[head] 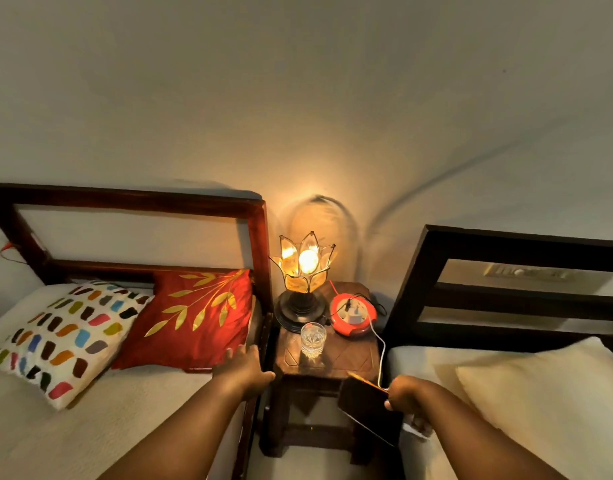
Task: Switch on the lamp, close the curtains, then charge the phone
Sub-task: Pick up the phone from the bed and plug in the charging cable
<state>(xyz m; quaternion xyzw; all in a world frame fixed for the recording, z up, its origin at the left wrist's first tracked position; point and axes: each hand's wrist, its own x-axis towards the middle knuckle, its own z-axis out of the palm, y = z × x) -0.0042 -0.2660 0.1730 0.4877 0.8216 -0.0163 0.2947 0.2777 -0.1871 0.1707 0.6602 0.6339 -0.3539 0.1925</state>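
Observation:
A flower-shaped lamp (307, 263) glows on a small wooden bedside table (350, 358) between two beds. Beside it lies a red round extension socket (353, 315) with a white charger plugged in. A white cable (380, 351) runs from it down to my right hand (407, 398). That hand holds a dark phone (369, 408) in front of the table's right front corner, together with the cable's end. My left hand (244, 368) rests flat on the left bed's edge, next to a red cushion. No curtains are in view.
A clear drinking glass (312, 339) stands mid-table in front of the lamp. The left bed carries a red cushion (194, 317) and a spotted cushion (62, 336). On the right bed lies a cream pillow (547, 393). Dark wooden headboards stand against the wall.

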